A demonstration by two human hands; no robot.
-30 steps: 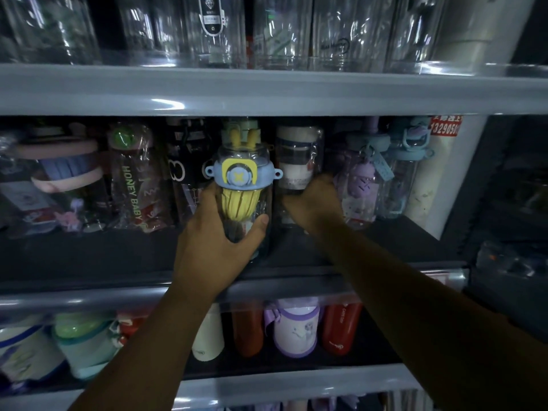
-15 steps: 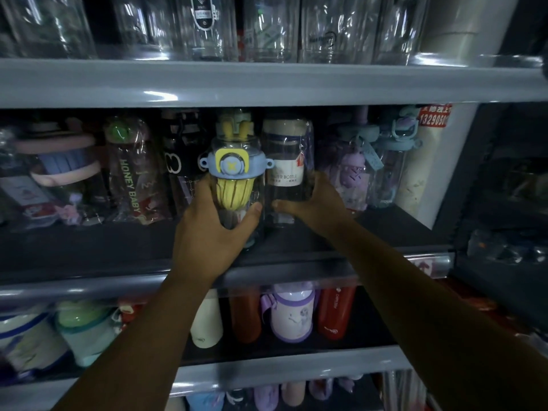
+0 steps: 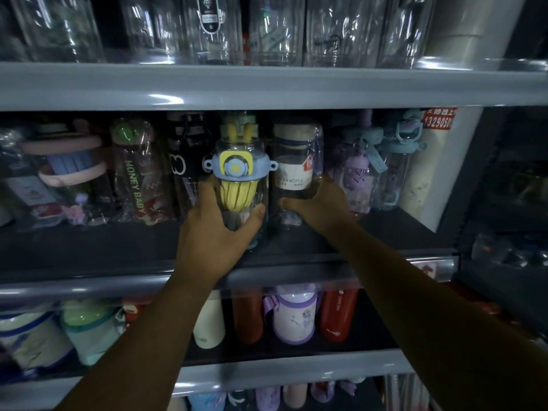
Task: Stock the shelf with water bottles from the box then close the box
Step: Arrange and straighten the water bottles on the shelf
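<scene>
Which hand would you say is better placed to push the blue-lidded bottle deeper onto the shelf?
Left: the left hand grips the blue-lidded bottle; the right hand holds the clear bottle beside it.

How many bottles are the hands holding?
2. The left hand grips the clear bottle with a blue and yellow lid; the right hand grips the clear white-labelled bottle beside it.

Dim overall, underexposed. Bright glare streak on upper shelf edge [image 3: 166, 99] at approx. 11 o'clock; small glints on clear bottles [image 3: 207, 28] at 12. Arms [image 3: 133, 351] in dark shadow twd 5 & 7. Wide-angle bending at edges. 3 o'clock side murky, 8 o'clock corner blurred.
</scene>
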